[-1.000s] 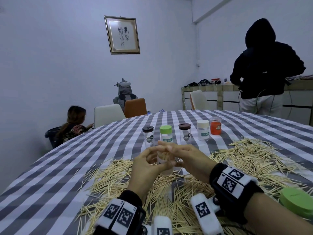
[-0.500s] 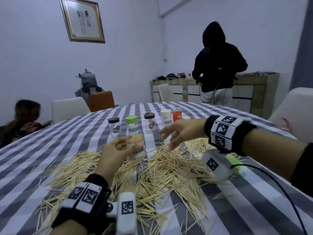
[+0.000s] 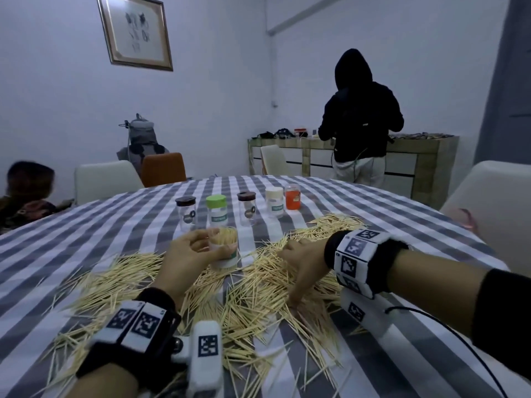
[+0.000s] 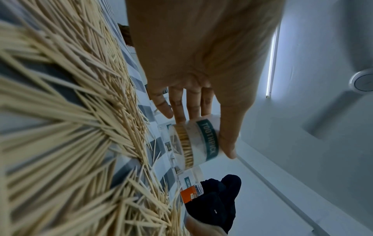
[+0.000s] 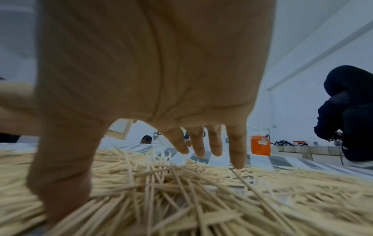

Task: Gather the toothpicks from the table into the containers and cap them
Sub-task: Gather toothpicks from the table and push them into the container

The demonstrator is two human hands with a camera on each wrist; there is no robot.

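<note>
Loose toothpicks (image 3: pixel 258 285) lie in a wide heap on the striped table (image 3: pixel 86 231). My left hand (image 3: pixel 189 254) grips an uncapped clear toothpick container (image 3: pixel 224 248), full of toothpicks, standing among the heap; the left wrist view shows its "TOOTHPICK" label (image 4: pixel 206 140) between thumb and fingers. My right hand (image 3: pixel 301 262) is spread open over the toothpicks (image 5: pixel 181 183) to the right, thumb and fingertips (image 5: pixel 238 159) touching the pile. Nothing is held in it.
Behind the held container stands a row of capped containers: brown-lidded (image 3: pixel 186 209), green-lidded (image 3: pixel 216 209), brown-lidded (image 3: pixel 247 206), white (image 3: pixel 274 201), orange (image 3: pixel 292 196). Chairs (image 3: pixel 106 179) ring the table. A person in a black hoodie (image 3: pixel 359 116) stands at a sideboard; another person (image 3: pixel 26 185) sits far left.
My right hand left the container, swung right and came down onto the toothpick pile. The left hand kept hold of the container. The head view turned right.
</note>
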